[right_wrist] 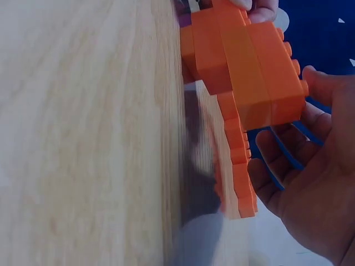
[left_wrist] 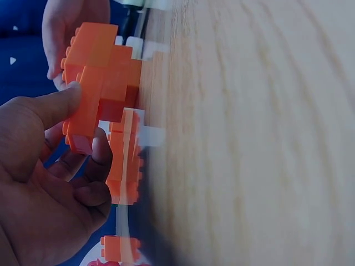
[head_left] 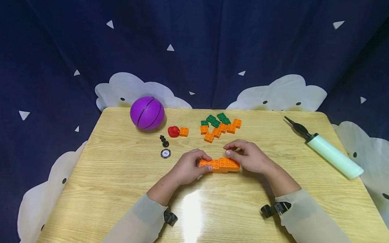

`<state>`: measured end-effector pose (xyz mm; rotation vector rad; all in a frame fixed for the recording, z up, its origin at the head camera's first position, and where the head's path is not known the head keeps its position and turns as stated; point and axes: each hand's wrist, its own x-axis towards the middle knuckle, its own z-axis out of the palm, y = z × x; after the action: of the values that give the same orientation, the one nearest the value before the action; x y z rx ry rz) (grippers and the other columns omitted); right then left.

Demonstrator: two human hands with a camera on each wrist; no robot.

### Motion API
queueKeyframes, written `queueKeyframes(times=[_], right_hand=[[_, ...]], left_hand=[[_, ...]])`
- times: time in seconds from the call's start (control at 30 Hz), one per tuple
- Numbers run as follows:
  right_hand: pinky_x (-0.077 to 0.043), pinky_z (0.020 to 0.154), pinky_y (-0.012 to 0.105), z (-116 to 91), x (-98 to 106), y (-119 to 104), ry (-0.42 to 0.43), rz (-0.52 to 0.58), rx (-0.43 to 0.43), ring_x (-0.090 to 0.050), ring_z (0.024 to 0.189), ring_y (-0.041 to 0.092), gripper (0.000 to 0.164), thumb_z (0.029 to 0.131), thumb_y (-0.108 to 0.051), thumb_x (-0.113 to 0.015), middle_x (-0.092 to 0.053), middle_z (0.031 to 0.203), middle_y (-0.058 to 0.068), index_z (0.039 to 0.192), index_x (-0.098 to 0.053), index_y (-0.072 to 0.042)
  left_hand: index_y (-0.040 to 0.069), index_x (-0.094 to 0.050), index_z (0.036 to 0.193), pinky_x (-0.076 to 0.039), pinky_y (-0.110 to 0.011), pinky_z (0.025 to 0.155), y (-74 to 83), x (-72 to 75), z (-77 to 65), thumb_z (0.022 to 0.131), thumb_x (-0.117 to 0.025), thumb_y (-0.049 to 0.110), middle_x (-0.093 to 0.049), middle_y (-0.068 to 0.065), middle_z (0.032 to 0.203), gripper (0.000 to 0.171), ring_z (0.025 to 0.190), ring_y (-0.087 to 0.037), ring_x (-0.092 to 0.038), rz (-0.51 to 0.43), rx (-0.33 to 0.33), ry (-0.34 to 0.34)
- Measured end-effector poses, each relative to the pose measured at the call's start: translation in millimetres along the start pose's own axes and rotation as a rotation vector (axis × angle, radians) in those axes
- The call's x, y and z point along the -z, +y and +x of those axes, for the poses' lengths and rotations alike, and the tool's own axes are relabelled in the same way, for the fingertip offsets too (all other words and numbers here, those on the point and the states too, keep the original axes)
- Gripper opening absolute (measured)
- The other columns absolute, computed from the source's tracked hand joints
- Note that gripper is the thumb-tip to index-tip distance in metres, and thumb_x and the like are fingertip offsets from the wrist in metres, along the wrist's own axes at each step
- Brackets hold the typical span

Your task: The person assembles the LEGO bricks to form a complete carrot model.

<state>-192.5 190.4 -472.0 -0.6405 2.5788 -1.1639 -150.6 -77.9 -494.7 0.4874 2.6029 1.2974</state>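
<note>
A stepped stack of orange toy building bricks (head_left: 224,164) sits between the two hands, low over the table. My left hand (head_left: 187,166) pinches its left end, thumb on the near side and fingers behind. In the left wrist view, the thumb presses the end brick (left_wrist: 83,108) of the stack. At the other end is my right hand (head_left: 252,157), its thumb tip right at the studs. The right wrist view shows its other fingers (right_wrist: 272,183) loosely bent, apart from the stack (right_wrist: 249,66). Several layers show on the stack's underside.
Loose orange bricks (head_left: 217,133) and green bricks (head_left: 213,120) lie behind the hands. Left of them are a single orange brick (head_left: 183,132), a red object (head_left: 173,131), a black piece (head_left: 164,142), a round chip (head_left: 165,153) and a purple ball (head_left: 147,113). A hand pump (head_left: 334,155) lies right.
</note>
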Motion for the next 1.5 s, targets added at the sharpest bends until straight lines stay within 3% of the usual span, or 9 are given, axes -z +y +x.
queueKeyframes(times=[0.3,0.5,0.9,1.1,1.5], right_hand=[[-0.051,0.094,0.045,16.2,-0.5,11.4,0.075,-0.018,-0.056,-0.061,0.107,0.023,0.036,0.105,-0.036,-0.063,-0.067,0.124,0.002,0.130,-0.069,-0.011],[-0.051,0.092,0.048,23.9,0.6,18.2,0.155,-0.018,-0.077,-0.062,0.105,0.029,0.036,0.103,-0.028,-0.066,-0.065,0.127,0.012,0.133,-0.066,-0.006],[-0.048,0.101,0.054,44.0,1.5,37.8,0.234,-0.084,-0.119,-0.059,0.116,0.035,0.041,0.101,-0.026,-0.067,-0.056,0.135,0.018,0.136,-0.063,-0.005],[-0.041,0.110,0.057,51.7,2.1,42.4,0.244,-0.135,-0.140,-0.053,0.125,0.040,0.046,0.100,-0.026,-0.068,-0.051,0.140,0.020,0.142,-0.061,-0.009],[-0.044,0.106,0.054,59.1,4.4,42.1,0.224,-0.177,-0.194,-0.053,0.120,0.037,0.044,0.100,-0.024,-0.067,-0.050,0.136,0.020,0.140,-0.062,-0.006]], left_hand=[[0.024,-0.075,0.113,-0.046,-0.029,0.064,-2.7,3.0,-3.2,0.094,-0.080,0.032,-0.061,0.008,0.089,0.022,0.070,-0.014,-0.053,0.004,0.014,0.012],[0.023,-0.075,0.113,-0.046,-0.028,0.064,-2.7,2.1,-3.3,0.094,-0.080,0.031,-0.061,0.008,0.090,0.022,0.071,-0.014,-0.053,0.002,0.000,0.014],[0.024,-0.075,0.113,-0.045,-0.028,0.063,-1.3,-0.3,-3.0,0.093,-0.080,0.032,-0.060,0.008,0.088,0.022,0.070,-0.014,-0.053,0.011,0.000,0.014],[0.024,-0.075,0.113,-0.045,-0.028,0.063,-0.9,0.0,-2.9,0.093,-0.080,0.032,-0.060,0.009,0.088,0.022,0.070,-0.013,-0.052,0.008,-0.005,0.015],[0.024,-0.075,0.113,-0.046,-0.028,0.065,-0.7,-0.9,-0.4,0.093,-0.080,0.031,-0.063,0.009,0.094,0.022,0.071,-0.014,-0.053,0.002,-0.014,0.010]])
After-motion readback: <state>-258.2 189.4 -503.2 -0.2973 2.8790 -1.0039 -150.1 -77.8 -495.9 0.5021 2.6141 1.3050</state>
